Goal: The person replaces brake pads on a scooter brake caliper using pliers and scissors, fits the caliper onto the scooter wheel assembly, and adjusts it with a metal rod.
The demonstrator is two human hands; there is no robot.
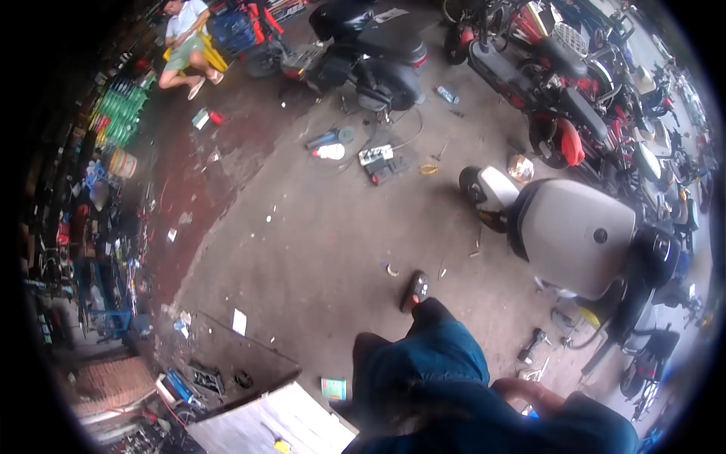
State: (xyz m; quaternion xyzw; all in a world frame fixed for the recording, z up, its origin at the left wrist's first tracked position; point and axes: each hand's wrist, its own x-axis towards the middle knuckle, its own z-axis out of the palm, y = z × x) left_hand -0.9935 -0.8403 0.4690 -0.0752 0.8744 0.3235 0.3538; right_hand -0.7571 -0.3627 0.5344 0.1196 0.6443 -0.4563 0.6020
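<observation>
My right forearm comes out of a dark blue sleeve at the lower right and bends in toward my teal clothing. The fingers of that hand are hidden, so what it may hold does not show. Beyond the forearm, on the floor, lie a dark cordless power tool and a pale metal-looking item I cannot make out. My left hand is out of the picture. One foot in a dark sandal stands on the concrete floor.
A grey scooter stands at right, with many parked scooters behind. Pliers, a power strip and a bottle lie ahead. A person sits at far left. A pale board is at bottom left.
</observation>
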